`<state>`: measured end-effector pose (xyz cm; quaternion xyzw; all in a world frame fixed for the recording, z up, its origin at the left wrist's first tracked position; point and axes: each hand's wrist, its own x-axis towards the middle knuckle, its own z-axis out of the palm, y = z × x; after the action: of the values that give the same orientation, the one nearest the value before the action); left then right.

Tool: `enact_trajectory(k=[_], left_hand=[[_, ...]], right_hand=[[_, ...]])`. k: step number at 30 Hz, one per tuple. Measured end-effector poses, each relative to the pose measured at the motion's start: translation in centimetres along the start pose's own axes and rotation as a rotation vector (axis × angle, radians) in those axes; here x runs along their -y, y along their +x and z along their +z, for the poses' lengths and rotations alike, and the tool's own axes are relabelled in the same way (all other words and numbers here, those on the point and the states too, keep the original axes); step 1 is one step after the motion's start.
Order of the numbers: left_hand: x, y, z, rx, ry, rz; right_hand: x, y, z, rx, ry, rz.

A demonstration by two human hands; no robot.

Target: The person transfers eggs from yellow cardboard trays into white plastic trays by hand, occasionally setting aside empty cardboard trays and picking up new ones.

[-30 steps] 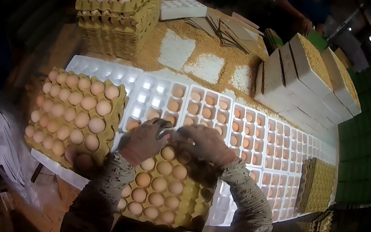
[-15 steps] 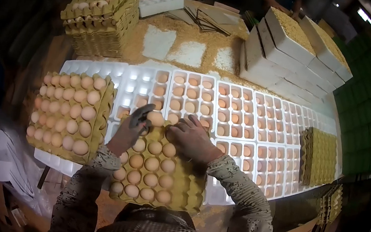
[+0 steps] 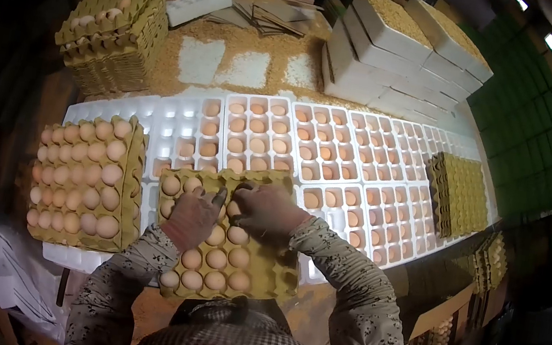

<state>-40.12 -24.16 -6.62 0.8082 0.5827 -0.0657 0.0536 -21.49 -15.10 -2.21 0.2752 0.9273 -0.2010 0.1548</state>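
A pulp egg tray [image 3: 266,283] lies in front of me, its right-hand cups bare and brown eggs [image 3: 217,259] in many others. My gloved left hand [image 3: 192,221] reaches over the tray's middle with bent fingers; what they grip, if anything, is hidden. My gloved right hand [image 3: 268,211] curls over the upper part of the tray, its fingertips closed against an egg [image 3: 234,208]. Beyond the tray are white foam trays [image 3: 225,128], with single eggs in many of their compartments.
At left sits a full pulp egg tray [image 3: 133,186]; behind it rises a stack of egg trays [image 3: 113,38]. Foam boxes [image 3: 379,66] topped with grainy material stand at the back right. Pulp trays [image 3: 464,195] lie on the right. Loose grain [image 3: 163,64] covers the far table.
My left hand has come down from the tray's far edge, and the egg it held up no longer shows there. My right hand has bent its fingers over an egg. The view has shifted.
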Motion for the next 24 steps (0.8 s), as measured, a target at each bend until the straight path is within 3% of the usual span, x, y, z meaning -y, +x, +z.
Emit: enact_trajectory(k=[1, 2, 3, 4, 5, 6, 7, 9, 11, 13, 15, 16, 17, 19, 20, 22, 23, 24], left_hand=[[0.1, -0.5, -1.0, 0.011, -0.003, 0.01], [0.4, -1.2, -2.5, 0.004, -0.247, -0.096], [0.6, -1.6, -3.7, -0.009, -0.488, -0.205], [1.5, -2.1, -3.6, -0.106, -0.723, -0.218], [1.8, -2.4, -3.2, -0.091, -0.724, -0.205], [1.9, -2.3, -2.8, -0.245, -1.147, -0.214], [1.8, -1.9, -2.7, -0.4, -1.571, -0.213], [1.2, -1.1, -4.6, -0.478, -1.628, -0.156], [-0.1, -0.7, -6.8, -0.445, -1.618, -0.221], [-1.0, -0.8, -7.8, -0.415, -1.373, -0.247], [-2.2, -0.7, -7.0, -0.419, -1.444, -0.205], [-2.8, -0.8, -6.8, -0.429, -1.511, -0.174], [-4.3, -0.9, -7.4, -0.306, -1.549, -0.254], [-8.0, 0.3, -8.3, -0.108, -1.585, -0.217], [-10.1, 1.4, -8.1, -0.126, -1.409, -0.075], [-13.8, 3.8, -6.8, -0.193, -0.962, 0.167], [-15.3, 4.7, -6.1, -0.236, -0.694, 0.257], [-16.6, 5.7, -5.3, -0.24, -0.687, 0.244]], right_hand=[[-1.3, -0.6, 0.7, -0.154, 0.279, -0.019], [-2.1, -1.1, 1.4, -0.312, 0.559, -0.035], [-2.6, -1.5, 1.8, -0.313, 0.564, -0.029], [-2.9, -2.1, 2.4, -0.456, 0.605, -0.124], [-2.9, -2.8, 3.0, -0.601, 0.645, -0.213], [-1.2, -3.8, 2.0, -0.434, 0.374, -0.115], [1.4, -4.4, 1.2, -0.418, 0.201, -0.032], [3.9, -3.5, 1.4, -0.104, -0.041, 0.065], [2.5, -2.2, 4.5, -0.356, -0.037, -0.074], [1.5, -4.6, 4.0, -0.428, 0.012, -0.089], [0.0, -8.6, 3.1, -0.518, 0.391, 0.054], [-1.8, -10.3, 3.9, -0.485, 0.402, 0.19], [-2.7, -12.3, 3.4, -0.607, 0.537, 0.274], [-5.6, -13.5, 5.2, -0.611, 0.615, 0.51], [-6.9, -13.6, 6.7, -0.601, 0.625, 0.505], [-9.9, -13.2, 8.9, -0.41, 0.294, 0.498], [-10.9, -13.4, 9.4, -0.417, 0.29, 0.485], [-11.4, -13.8, 10.3, -0.609, 0.438, 0.438]])
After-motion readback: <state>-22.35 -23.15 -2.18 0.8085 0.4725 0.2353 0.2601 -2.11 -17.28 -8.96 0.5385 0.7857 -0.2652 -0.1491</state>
